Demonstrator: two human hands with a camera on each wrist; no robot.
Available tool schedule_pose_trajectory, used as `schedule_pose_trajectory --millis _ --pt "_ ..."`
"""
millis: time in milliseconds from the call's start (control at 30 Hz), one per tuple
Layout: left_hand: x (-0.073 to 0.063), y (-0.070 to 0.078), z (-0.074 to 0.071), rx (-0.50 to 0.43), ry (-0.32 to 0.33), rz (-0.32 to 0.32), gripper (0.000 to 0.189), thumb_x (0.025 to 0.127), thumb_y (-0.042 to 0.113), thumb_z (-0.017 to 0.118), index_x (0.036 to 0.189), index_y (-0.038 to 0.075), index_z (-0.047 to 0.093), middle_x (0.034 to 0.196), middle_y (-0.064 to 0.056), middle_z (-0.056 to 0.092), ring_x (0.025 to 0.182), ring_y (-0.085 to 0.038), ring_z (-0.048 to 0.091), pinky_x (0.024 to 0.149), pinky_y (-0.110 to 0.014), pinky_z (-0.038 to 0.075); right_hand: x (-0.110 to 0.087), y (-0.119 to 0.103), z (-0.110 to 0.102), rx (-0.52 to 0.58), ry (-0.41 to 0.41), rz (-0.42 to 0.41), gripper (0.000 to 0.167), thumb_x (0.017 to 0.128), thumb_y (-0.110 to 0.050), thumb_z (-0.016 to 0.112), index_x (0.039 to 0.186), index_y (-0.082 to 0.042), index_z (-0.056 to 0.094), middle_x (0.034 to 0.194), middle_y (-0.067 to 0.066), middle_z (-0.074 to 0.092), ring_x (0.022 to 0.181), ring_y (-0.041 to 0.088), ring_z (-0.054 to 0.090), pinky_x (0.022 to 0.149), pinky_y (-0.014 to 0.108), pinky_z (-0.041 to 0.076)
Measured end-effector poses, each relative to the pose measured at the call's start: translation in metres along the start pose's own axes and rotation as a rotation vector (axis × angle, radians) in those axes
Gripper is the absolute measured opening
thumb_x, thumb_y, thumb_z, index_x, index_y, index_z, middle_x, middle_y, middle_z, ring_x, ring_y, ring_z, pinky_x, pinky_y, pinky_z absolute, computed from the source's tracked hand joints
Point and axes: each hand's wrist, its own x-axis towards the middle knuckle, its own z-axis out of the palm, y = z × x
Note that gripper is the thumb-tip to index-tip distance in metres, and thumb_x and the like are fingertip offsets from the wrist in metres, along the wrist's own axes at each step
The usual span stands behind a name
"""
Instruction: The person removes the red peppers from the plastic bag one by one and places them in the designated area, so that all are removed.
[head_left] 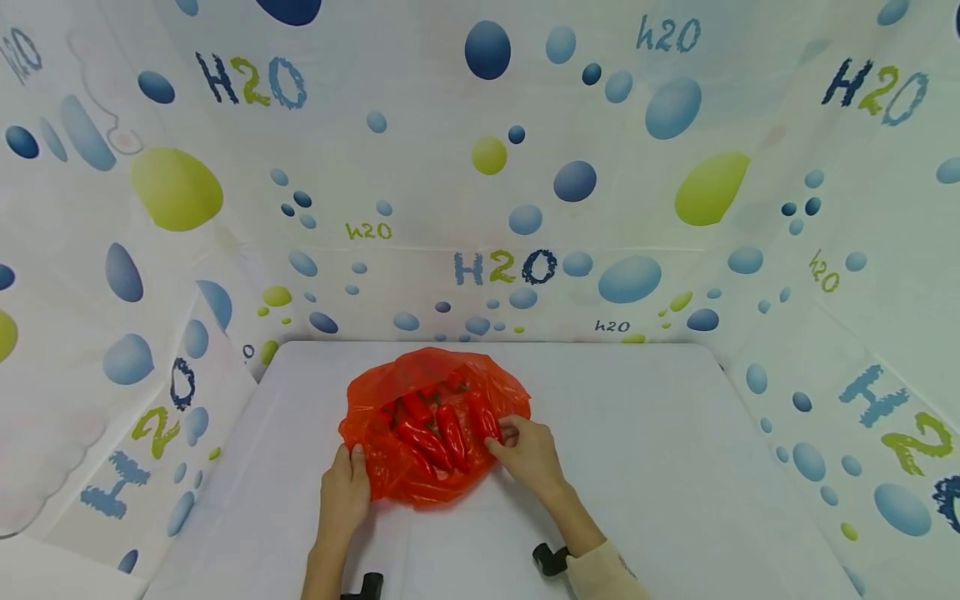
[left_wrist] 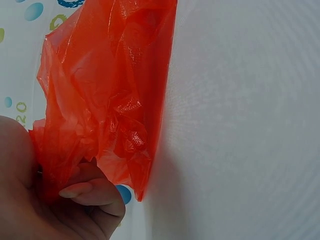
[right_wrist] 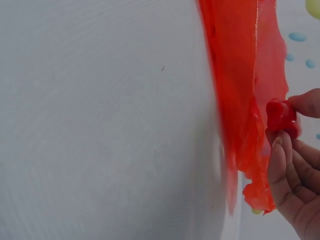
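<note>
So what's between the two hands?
The head view shows an open red bag of red peppers between the left hand and the right hand.

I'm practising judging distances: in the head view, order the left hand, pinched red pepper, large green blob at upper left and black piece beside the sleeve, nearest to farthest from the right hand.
1. Red pepper: pinched by the right hand.
2. Black piece: beside the sleeve.
3. Left hand: at the red bag's left edge.
4. Green blob: backdrop, upper left.
</note>
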Motion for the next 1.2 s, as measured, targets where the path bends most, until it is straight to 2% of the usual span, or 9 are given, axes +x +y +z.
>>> schedule_pose_trajectory --millis 267,833,1200 --pt "-0.001 0.001 -0.001 -0.007 -0.023 -0.010 0.031 0.114 0.025 0.037 0.117 -0.002 0.051 0.086 -0.014 0.058 0.083 -0.031 0.057 0.071 -0.038 0.048 -0.001 0.002 -0.005 0.027 0.023 0.002 0.031 0.091 -0.023 0.082 0.114 -0.004 0.075 0.090 -0.001 0.072 0.076 0.011 0.065 0.066 0.022 0.056" --pt "0.001 0.000 0.000 0.003 0.026 0.037 0.026 0.113 0.020 0.040 0.110 -0.003 0.052 0.087 -0.020 0.062 0.082 -0.036 0.059 0.071 -0.044 0.046 0.000 0.011 -0.017 0.028 0.126 -0.009 0.027 0.088 -0.022 0.086 0.108 -0.006 0.077 0.085 -0.003 0.073 0.074 0.009 0.066 0.067 0.024 0.057" --pt "0.000 -0.001 0.001 0.011 0.014 0.027 0.028 0.113 0.022 0.038 0.112 -0.002 0.052 0.088 -0.019 0.062 0.083 -0.035 0.060 0.071 -0.043 0.047 0.001 0.024 -0.020 0.092 0.183 -0.024 0.025 0.087 -0.020 0.086 0.106 -0.006 0.077 0.085 -0.001 0.075 0.073 0.010 0.068 0.066 0.024 0.057"
